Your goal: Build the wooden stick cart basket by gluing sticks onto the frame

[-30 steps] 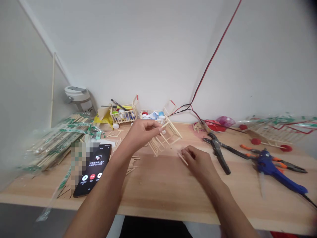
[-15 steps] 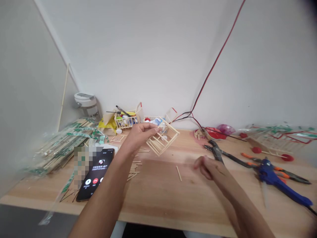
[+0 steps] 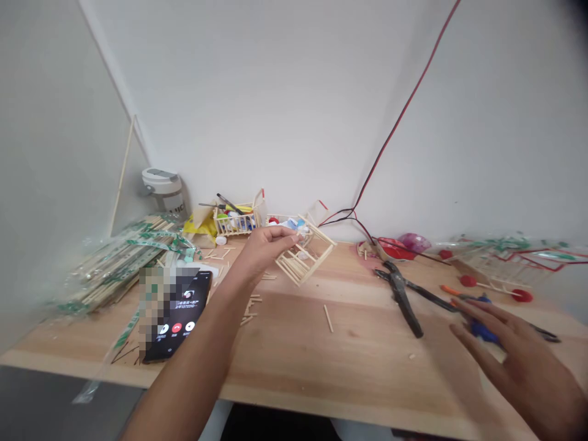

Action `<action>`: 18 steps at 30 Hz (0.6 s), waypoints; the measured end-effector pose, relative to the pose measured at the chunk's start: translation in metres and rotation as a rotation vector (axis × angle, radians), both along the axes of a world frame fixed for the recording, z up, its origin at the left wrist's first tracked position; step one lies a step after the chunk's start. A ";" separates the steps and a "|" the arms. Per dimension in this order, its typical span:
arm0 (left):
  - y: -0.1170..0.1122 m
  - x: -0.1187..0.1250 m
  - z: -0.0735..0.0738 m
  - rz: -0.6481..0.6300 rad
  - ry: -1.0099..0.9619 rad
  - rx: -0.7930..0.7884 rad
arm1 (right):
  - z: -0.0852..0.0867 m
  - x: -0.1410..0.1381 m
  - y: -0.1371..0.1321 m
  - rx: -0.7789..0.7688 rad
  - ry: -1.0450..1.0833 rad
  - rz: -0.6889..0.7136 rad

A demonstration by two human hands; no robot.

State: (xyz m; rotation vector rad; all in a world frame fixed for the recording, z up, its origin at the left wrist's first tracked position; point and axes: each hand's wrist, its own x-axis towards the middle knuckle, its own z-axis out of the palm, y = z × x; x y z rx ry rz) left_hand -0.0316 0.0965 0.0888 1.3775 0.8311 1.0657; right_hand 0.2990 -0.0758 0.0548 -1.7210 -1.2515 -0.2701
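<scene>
My left hand (image 3: 271, 248) pinches a corner of a small frame of wooden sticks (image 3: 305, 260), held tilted above the table. My right hand (image 3: 514, 355) hovers at the right with its fingers spread, over a blue hot glue gun (image 3: 484, 331) that it partly covers. Whether the fingers touch the glue gun I cannot tell. One loose wooden stick (image 3: 327, 318) lies on the table below the frame. Several short sticks (image 3: 252, 308) lie behind my left forearm, which hides some of them.
Pliers with dark handles (image 3: 402, 300) lie right of centre. Bagged sticks (image 3: 124, 263) and a lit phone (image 3: 181, 318) are at the left. Small stick carts (image 3: 236, 222) stand by the wall, near a lidded jar (image 3: 164, 190). A wrapped cart with red wheels (image 3: 505, 269) is far right.
My right hand has moved right from beside the pliers to the glue gun, and its fingers have spread. My left hand still holds the stick frame in nearly the same place.
</scene>
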 end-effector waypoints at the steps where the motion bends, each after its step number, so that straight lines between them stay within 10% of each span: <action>1: -0.001 0.002 -0.001 -0.004 0.003 0.001 | 0.003 -0.012 -0.001 -0.056 -0.050 0.004; 9: -0.007 0.013 -0.006 -0.035 0.015 0.069 | 0.031 -0.128 0.045 0.016 -0.279 0.284; 18: -0.010 0.018 -0.008 -0.052 0.008 0.065 | 0.013 -0.154 0.081 -0.080 -0.280 0.249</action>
